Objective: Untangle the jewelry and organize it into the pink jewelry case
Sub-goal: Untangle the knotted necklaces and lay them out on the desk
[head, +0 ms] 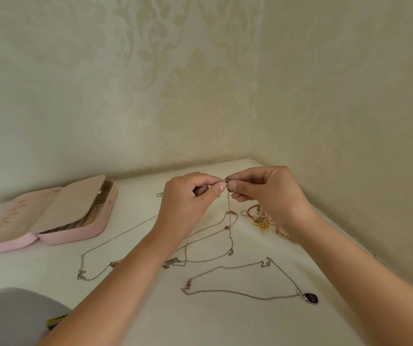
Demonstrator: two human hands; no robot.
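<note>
The left hand (pixel 190 196) and right hand (pixel 268 193) meet above the white worktop (pixel 200 320), toward twelve o'clock. Both sets of fingers (pixel 221 186) are clamped, thumb against forefinger, on the clasp end of a thin silver-toned chain necklace (pixel 228 203). The chain hangs from the pinch and trails toward six o'clock, crossing another chain. The open pink padded jewelry case (pixel 88 231) lies at nine o'clock, well apart. The step appears to be working the clasp. It calls for a grip close to the clasp, slack in the chain, and a slow lift so the crossed loops slide free rather than tighten.
</note>
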